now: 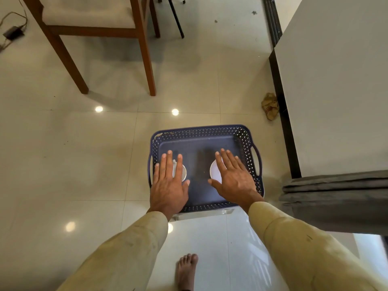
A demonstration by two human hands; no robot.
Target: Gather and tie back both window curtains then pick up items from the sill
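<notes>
A dark blue perforated basket (pixel 201 130) with side handles stands on the pale tiled floor. Two white round items lie inside it: a cup-like one (pixel 183 172) on the left and a flat disc-like one (pixel 215 170) on the right. My left hand (pixel 170 181) hovers flat over the left item with straight, spread fingers. My right hand (pixel 233 177) is spread the same way over the right item. Neither hand grips anything; whether the fingers touch the items is unclear. A gathered grey curtain (pixel 336 198) hangs at the right edge.
A wooden chair (pixel 88 28) stands at the upper left, with a black charger and cable (pixel 12 33) beside it. A white wall with a dark skirting (pixel 283 101) runs along the right, with a crumpled brown thing (pixel 270 106) at its foot. My bare foot (pixel 186 269) is below.
</notes>
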